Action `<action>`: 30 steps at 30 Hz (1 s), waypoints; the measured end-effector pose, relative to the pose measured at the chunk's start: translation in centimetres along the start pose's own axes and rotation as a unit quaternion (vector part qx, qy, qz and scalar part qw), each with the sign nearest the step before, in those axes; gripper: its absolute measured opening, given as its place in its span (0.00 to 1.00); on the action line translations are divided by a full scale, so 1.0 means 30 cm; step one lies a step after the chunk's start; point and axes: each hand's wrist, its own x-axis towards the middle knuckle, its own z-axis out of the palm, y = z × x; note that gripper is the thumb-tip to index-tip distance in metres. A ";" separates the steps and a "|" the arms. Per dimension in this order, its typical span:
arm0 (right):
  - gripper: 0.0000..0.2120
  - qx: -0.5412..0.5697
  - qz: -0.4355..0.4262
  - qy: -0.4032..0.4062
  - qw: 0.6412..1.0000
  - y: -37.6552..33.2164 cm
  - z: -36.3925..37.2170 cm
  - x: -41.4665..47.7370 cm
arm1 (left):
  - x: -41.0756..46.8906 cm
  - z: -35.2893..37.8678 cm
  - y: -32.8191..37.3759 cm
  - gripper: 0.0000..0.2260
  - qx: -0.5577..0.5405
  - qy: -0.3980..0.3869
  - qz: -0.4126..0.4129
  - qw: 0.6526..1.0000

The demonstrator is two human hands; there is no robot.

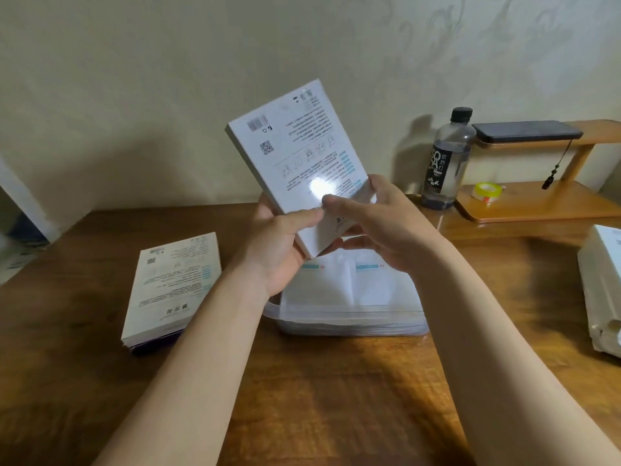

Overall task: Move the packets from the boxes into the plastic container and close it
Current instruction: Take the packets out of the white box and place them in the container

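Both hands grip a tilted white box (295, 156) above the plastic container (353, 326). The left hand (285, 245) has its fingers curled round the lower left edge, and the right hand (381, 223) pinches the lower right corner. Packets (336, 284) lie inside the container on the counter (336, 381), and a second box (171, 284) lies to its left.

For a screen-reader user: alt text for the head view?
The left hand and right hand hold a white box tilted above a plastic container of packets on a wooden table. A second box lies to its left.
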 end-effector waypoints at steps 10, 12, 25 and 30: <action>0.25 0.000 0.020 0.000 1.000 0.009 0.007 0.011 | -0.004 -0.019 -0.027 0.23 -0.002 0.037 -0.009 0.999; 0.36 -0.095 0.035 0.057 0.993 0.002 0.014 0.009 | -0.006 -0.013 -0.026 0.25 -0.001 0.046 0.004 0.999; 0.11 -0.085 0.007 0.071 0.994 -0.020 0.032 0.002 | -0.017 0.034 -0.045 0.29 0.067 0.062 0.106 0.990; 0.10 -0.064 0.006 0.059 0.996 -0.019 0.037 0.006 | -0.014 0.028 -0.053 0.20 0.024 0.068 0.080 0.994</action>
